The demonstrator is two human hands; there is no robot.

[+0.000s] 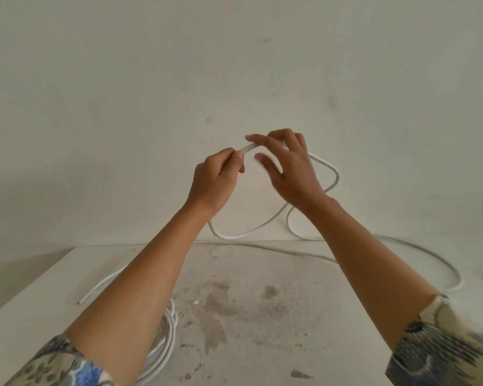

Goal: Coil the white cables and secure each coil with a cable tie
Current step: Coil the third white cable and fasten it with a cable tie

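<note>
head view shows the left hand [221,174] pinching the white cable [333,174] above the far edge of the worktop [262,316], the right hand [289,168] spread-fingered beside it; each new loop should probably match the hanging one.

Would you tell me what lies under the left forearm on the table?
A coil of white cable shows beside the left forearm, plus a loose cable end. The forearm covers much of the coil, so any tie cannot be seen.
</note>
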